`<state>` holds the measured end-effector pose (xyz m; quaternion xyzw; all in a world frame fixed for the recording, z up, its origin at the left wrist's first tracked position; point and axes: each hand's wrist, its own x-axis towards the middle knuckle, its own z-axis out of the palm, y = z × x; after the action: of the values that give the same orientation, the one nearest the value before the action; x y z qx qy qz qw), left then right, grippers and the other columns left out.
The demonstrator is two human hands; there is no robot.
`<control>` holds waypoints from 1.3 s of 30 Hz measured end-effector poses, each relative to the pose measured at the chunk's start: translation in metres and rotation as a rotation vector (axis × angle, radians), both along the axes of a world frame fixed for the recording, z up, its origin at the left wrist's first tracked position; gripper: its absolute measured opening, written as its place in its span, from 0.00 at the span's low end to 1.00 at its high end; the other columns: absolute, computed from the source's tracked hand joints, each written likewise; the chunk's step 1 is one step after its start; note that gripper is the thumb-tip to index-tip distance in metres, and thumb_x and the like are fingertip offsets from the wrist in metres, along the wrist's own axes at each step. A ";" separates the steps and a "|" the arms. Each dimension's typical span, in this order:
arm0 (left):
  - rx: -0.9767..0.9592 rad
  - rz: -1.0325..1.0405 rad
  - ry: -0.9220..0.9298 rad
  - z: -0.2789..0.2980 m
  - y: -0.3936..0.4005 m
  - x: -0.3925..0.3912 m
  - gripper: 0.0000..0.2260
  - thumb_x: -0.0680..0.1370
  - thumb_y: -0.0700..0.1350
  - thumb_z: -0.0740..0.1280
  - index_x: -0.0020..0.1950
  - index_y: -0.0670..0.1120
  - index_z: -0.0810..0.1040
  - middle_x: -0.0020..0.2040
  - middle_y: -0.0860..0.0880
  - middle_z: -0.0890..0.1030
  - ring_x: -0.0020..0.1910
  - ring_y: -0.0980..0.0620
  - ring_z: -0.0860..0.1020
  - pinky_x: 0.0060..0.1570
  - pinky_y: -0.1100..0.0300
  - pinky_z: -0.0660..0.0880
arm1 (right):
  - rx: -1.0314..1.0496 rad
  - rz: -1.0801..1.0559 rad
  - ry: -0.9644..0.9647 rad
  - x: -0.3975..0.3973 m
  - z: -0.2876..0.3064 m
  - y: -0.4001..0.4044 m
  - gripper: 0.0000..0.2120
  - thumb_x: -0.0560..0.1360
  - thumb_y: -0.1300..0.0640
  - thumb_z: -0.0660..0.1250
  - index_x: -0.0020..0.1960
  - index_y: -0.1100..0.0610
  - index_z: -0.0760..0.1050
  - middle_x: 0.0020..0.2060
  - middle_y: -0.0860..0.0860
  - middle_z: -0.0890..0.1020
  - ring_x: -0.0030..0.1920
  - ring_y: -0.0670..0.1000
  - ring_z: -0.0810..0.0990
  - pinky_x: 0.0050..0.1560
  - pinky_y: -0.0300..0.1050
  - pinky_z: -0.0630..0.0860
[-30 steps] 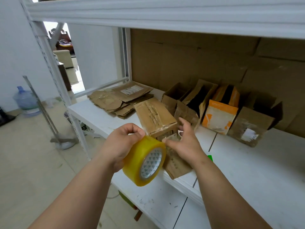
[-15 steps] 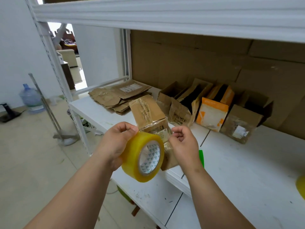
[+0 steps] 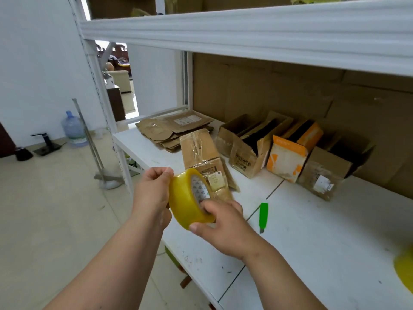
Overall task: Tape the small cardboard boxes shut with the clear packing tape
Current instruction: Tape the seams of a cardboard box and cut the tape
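Both hands on the tape roll (image 3: 190, 198), held in the air over the front edge of the white shelf (image 3: 312, 242).

Tape roll: wide, yellowish-clear, glossy outer wrap, tilted so its open side faces right and toward the camera. White core with small dark triangle print visible inside the ring.

Left hand (image 3: 152, 193): curled on the roll's left side, fingertips pinched at the top rim. Whether it has the tape's loose end can't be told.

Right hand (image 3: 221, 222): grips the roll from below and right, thumb on the outer yellow face at the bottom, fingers hooked into the core.

Taped box (image 3: 201, 153): small brown cardboard, lying on the shelf right behind the roll, long side running away from the camera. Flaps closed, wrinkled clear tape along the top and over the near end, printed label and a pale sticker on the near face. Near lower part hidden by the roll and right hand.

Open boxes in a row against the cardboard back wall, right of the taped box:
- two brown boxes (image 3: 248, 142), flaps up, dark inside
- orange-and-white box (image 3: 290, 157), top open
- brown box (image 3: 328, 175) with a white label on its front, flaps open

Stack of flattened cardboard (image 3: 174, 128) at the shelf's back left corner, just behind the taped box.

Green box cutter (image 3: 263, 217) lies flat on the shelf, just right of the right hand, not touching it.

Second yellow roll (image 3: 405, 271), blurred, cut off at the right frame edge.
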<state>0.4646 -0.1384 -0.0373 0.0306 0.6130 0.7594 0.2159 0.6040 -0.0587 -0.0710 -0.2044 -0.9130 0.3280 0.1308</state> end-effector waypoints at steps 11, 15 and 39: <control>0.200 0.059 -0.092 0.031 0.000 0.003 0.08 0.81 0.41 0.64 0.43 0.51 0.75 0.37 0.51 0.81 0.36 0.55 0.75 0.42 0.59 0.70 | 0.009 -0.149 0.135 0.032 0.045 0.048 0.17 0.74 0.39 0.69 0.42 0.53 0.75 0.33 0.47 0.76 0.36 0.47 0.75 0.36 0.45 0.68; 0.297 0.029 -0.230 0.025 0.007 0.001 0.05 0.80 0.39 0.67 0.46 0.46 0.78 0.37 0.48 0.82 0.32 0.58 0.77 0.31 0.66 0.74 | -0.167 -0.128 0.179 0.036 0.064 0.067 0.23 0.69 0.35 0.70 0.43 0.56 0.79 0.34 0.51 0.81 0.36 0.48 0.80 0.39 0.48 0.74; 0.062 -0.107 0.057 0.014 0.044 -0.058 0.05 0.79 0.40 0.69 0.44 0.46 0.76 0.49 0.46 0.77 0.45 0.50 0.73 0.42 0.51 0.83 | -0.139 -0.076 0.090 -0.004 0.098 0.127 0.15 0.57 0.42 0.75 0.42 0.46 0.84 0.38 0.46 0.85 0.40 0.46 0.84 0.43 0.48 0.78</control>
<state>0.4068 -0.0945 -0.0236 0.0917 0.5925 0.7642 0.2377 0.5998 0.0682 0.0266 -0.2326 -0.8729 0.3940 0.1696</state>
